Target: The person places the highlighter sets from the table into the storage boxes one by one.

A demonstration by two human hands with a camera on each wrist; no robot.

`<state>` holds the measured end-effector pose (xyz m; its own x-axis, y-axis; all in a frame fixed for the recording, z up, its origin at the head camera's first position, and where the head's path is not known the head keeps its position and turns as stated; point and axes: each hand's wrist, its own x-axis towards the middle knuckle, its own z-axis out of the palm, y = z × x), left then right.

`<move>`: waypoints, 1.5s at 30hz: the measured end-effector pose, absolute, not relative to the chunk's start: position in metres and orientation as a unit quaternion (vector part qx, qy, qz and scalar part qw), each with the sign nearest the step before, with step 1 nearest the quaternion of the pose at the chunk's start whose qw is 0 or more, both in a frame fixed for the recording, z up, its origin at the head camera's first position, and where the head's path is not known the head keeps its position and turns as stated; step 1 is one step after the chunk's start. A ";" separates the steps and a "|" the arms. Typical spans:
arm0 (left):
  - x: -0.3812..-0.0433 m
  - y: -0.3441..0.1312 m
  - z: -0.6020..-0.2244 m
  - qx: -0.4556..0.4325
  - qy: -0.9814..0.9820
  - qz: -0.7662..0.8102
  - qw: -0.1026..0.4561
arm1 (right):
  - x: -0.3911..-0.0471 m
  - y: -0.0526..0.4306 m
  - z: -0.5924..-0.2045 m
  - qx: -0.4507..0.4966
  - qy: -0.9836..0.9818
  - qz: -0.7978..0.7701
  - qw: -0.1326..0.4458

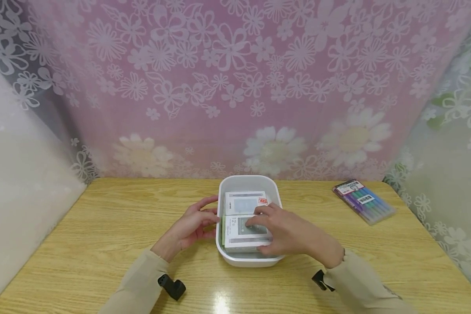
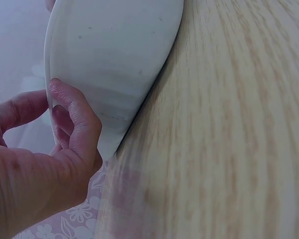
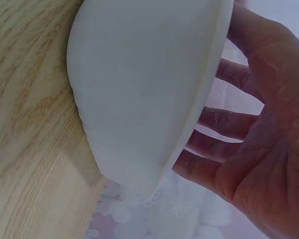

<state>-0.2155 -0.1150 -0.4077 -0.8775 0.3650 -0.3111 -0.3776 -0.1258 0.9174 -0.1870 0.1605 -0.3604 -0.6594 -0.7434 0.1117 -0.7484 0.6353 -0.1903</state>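
Note:
A white plastic basin (image 1: pixel 249 262) stands on the wooden table, holding two white boxes. The nearer box (image 1: pixel 235 244) is printed with "12" and a dark picture; the farther box (image 1: pixel 235 196) bears a pale picture and a red mark. My left hand (image 1: pixel 194 224) pinches the basin's left rim, its thumb and a bent finger meeting there in the left wrist view. From the right, my right hand (image 1: pixel 290 229) reaches over the rim and grips the nearer box, thumb by its near edge. In the right wrist view the basin wall (image 3: pixel 139 89) hides the fingertips.
A clear pack of coloured pens (image 1: pixel 364 201) lies at the back right of the table (image 1: pixel 121 218). A pink flowered curtain (image 1: pixel 220 109) hangs along the back edge, with pale sheets at both sides. Something thin and green shows beside the boxes' left edge.

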 end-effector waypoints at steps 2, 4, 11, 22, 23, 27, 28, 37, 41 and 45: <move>-0.216 -0.115 -0.408 -0.005 0.613 0.750 0.247 | -0.187 0.160 -0.362 0.411 -0.905 0.111 0.010; -0.216 -0.115 -0.408 -0.005 0.613 0.750 0.247 | -0.187 0.160 -0.362 0.409 -0.906 0.112 0.008; -0.215 -0.116 -0.408 -0.005 0.613 0.750 0.248 | -0.185 0.159 -0.362 0.394 -0.913 0.103 -0.014; -0.216 -0.116 -0.408 -0.007 0.614 0.749 0.248 | -0.184 0.162 -0.360 0.396 -0.910 0.121 -0.010; -0.216 -0.116 -0.408 -0.007 0.614 0.749 0.248 | -0.183 0.162 -0.359 0.394 -0.911 0.122 -0.006; -0.216 -0.116 -0.408 -0.007 0.614 0.749 0.248 | -0.182 0.166 -0.352 0.385 -0.913 0.133 0.016; -0.216 -0.116 -0.408 -0.006 0.614 0.749 0.248 | -0.182 0.168 -0.349 0.380 -0.915 0.136 0.019; -0.215 -0.116 -0.407 -0.009 0.613 0.749 0.250 | -0.187 0.200 -0.343 0.352 -0.918 0.168 0.069; -0.216 -0.116 -0.407 -0.008 0.613 0.749 0.249 | -0.188 0.214 -0.345 0.331 -0.923 0.175 0.087; -0.216 -0.116 -0.408 -0.007 0.614 0.750 0.248 | -0.188 0.227 -0.347 0.307 -0.932 0.167 0.098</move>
<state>-0.2156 -0.1158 -0.4075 -0.8767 0.3641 -0.3145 -0.3802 -0.1240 0.9165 -0.1884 0.2274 -0.3475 -0.7922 -0.5393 0.2857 -0.6049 0.7561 -0.2500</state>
